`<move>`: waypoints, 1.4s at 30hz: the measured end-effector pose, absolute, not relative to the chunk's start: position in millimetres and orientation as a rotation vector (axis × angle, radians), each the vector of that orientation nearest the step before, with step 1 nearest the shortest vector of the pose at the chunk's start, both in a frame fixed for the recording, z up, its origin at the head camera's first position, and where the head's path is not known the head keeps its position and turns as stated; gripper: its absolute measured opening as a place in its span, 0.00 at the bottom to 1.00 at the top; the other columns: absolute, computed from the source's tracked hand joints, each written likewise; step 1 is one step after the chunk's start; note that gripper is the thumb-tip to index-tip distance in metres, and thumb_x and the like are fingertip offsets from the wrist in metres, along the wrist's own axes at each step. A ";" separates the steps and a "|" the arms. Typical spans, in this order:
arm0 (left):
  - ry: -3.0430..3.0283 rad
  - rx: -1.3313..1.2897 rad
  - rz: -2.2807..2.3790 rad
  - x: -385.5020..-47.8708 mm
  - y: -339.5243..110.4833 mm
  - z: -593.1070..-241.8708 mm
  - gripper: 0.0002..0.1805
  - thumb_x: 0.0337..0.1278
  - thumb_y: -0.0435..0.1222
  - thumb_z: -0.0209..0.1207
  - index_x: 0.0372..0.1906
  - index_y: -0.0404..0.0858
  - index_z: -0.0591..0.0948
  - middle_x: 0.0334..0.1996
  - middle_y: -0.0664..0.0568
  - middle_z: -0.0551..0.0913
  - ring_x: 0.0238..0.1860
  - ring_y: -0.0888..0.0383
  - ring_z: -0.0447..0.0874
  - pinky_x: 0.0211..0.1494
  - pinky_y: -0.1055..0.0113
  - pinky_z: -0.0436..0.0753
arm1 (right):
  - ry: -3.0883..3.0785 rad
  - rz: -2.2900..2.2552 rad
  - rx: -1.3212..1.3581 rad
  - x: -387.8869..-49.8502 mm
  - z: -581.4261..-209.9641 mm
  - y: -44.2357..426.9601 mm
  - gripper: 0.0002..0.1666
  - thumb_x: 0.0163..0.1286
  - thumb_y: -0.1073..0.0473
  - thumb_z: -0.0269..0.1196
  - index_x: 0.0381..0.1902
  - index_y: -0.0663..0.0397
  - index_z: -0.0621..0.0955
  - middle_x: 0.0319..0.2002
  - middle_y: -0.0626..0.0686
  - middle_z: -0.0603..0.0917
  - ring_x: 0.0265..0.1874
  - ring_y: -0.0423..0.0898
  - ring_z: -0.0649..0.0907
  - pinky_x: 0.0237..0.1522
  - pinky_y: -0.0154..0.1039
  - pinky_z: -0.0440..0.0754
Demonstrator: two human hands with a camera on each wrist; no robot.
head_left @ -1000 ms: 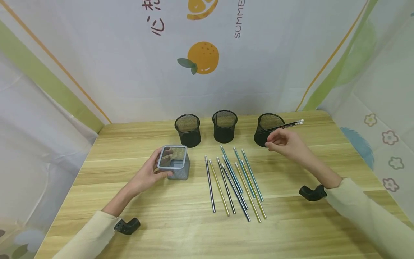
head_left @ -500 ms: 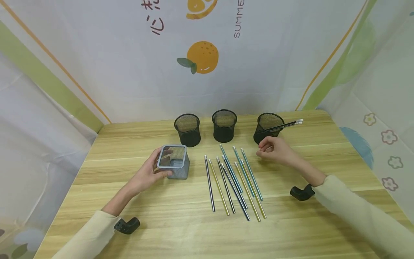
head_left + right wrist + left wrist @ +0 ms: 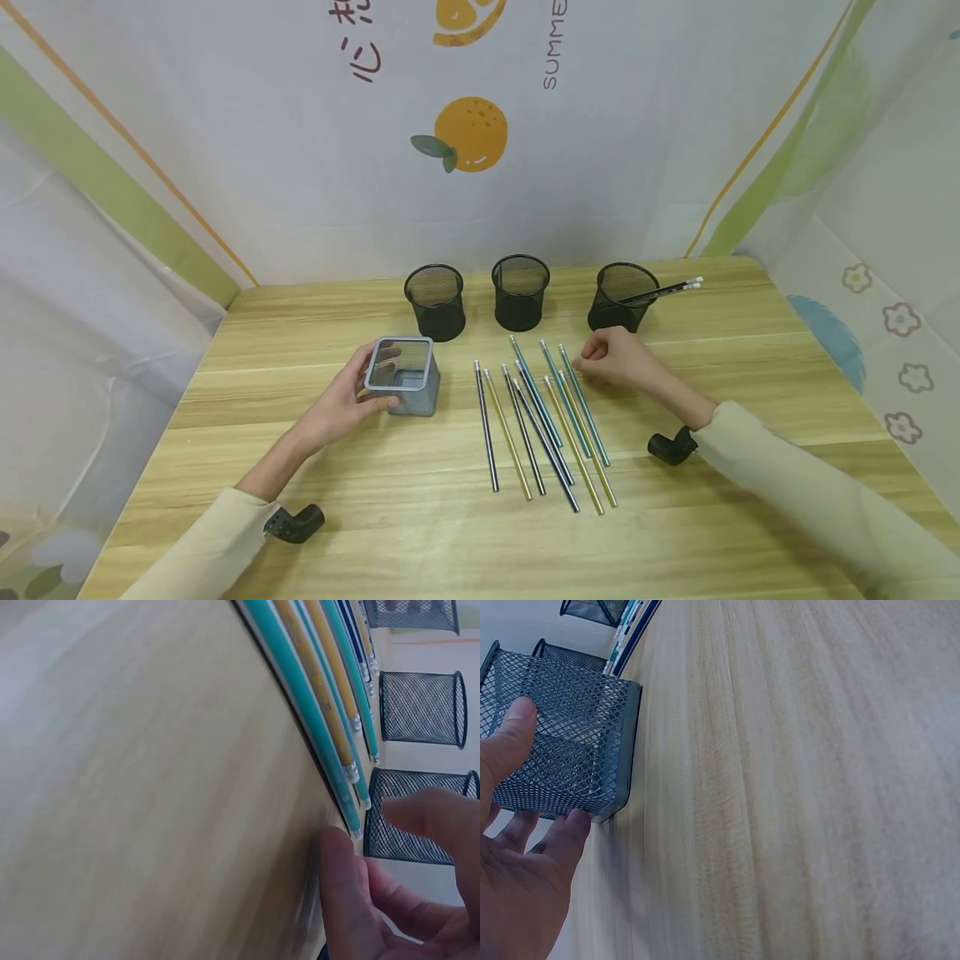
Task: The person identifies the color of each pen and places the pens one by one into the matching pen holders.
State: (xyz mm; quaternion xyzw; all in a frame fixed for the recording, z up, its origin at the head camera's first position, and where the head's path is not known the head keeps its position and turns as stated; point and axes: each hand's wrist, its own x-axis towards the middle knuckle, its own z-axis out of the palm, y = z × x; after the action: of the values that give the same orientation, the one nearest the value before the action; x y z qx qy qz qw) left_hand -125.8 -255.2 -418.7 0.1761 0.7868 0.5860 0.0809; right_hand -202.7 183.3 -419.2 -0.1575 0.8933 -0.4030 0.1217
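My left hand (image 3: 345,408) holds a grey square mesh pen holder (image 3: 418,402) upright on the table, thumb on the near side. In the left wrist view, fingers and thumb lie round the holder's mesh (image 3: 570,742). My right hand (image 3: 618,360) hovers beside the eraser end of the rightmost teal pencil (image 3: 587,407). In the right wrist view, this hand's thumb and forefinger are apart, nothing between them, close to that pencil's tip (image 3: 345,810). Several pencils, teal, yellow (image 3: 508,435) and dark blue (image 3: 487,429), lie loosely side by side, erasers pointing away from me.
Three round black mesh cups stand along the back: a left cup (image 3: 440,321), a middle cup (image 3: 519,312) and a right cup (image 3: 609,318). Black pencils (image 3: 667,291) lean out of the right one. A white printed cloth (image 3: 600,167) hangs behind the wooden table (image 3: 375,517).
My right hand has moved from the right black cup leftward and toward me, to the teal pencils. The left hand and the grey holder have stayed put.
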 end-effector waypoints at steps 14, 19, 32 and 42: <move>2.357 0.528 1.748 -125.6 -255.4 -418.7 0.45 0.59 0.19 0.65 0.77 0.34 0.56 0.74 0.37 0.60 0.74 0.35 0.57 0.69 0.40 0.68 | 2.614 -0.970 -0.347 -212.1 -412.9 155.8 0.12 0.64 0.59 0.70 0.23 0.59 0.85 0.18 0.50 0.84 0.17 0.45 0.86 0.25 0.33 0.81; 2.362 0.524 1.742 -125.0 -255.4 -419.0 0.44 0.60 0.20 0.65 0.77 0.34 0.56 0.74 0.37 0.60 0.74 0.35 0.56 0.69 0.39 0.67 | 2.606 -0.922 -0.378 -214.7 -411.8 152.8 0.12 0.63 0.64 0.68 0.19 0.59 0.86 0.15 0.49 0.83 0.16 0.45 0.86 0.27 0.33 0.86; 2.365 0.535 1.740 -124.6 -255.1 -418.7 0.44 0.60 0.19 0.65 0.77 0.34 0.56 0.74 0.37 0.61 0.74 0.34 0.56 0.68 0.39 0.68 | 2.611 -0.934 -0.416 -215.8 -412.3 154.8 0.10 0.61 0.68 0.65 0.20 0.60 0.86 0.14 0.50 0.82 0.15 0.46 0.85 0.36 0.41 0.89; 2.366 0.546 1.741 -125.5 -254.8 -419.3 0.44 0.60 0.19 0.64 0.77 0.34 0.56 0.74 0.36 0.60 0.74 0.33 0.56 0.68 0.38 0.67 | 2.583 -1.034 -0.416 -211.4 -405.1 162.1 0.07 0.63 0.66 0.66 0.26 0.62 0.87 0.17 0.51 0.84 0.16 0.47 0.86 0.31 0.39 0.89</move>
State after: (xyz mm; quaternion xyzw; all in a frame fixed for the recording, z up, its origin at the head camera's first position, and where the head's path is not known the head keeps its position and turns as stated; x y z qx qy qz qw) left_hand -125.5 -254.8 -419.3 0.1823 0.7896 0.5809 0.0766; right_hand -211.4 162.1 -405.1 -0.1458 0.9058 -0.3627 0.1636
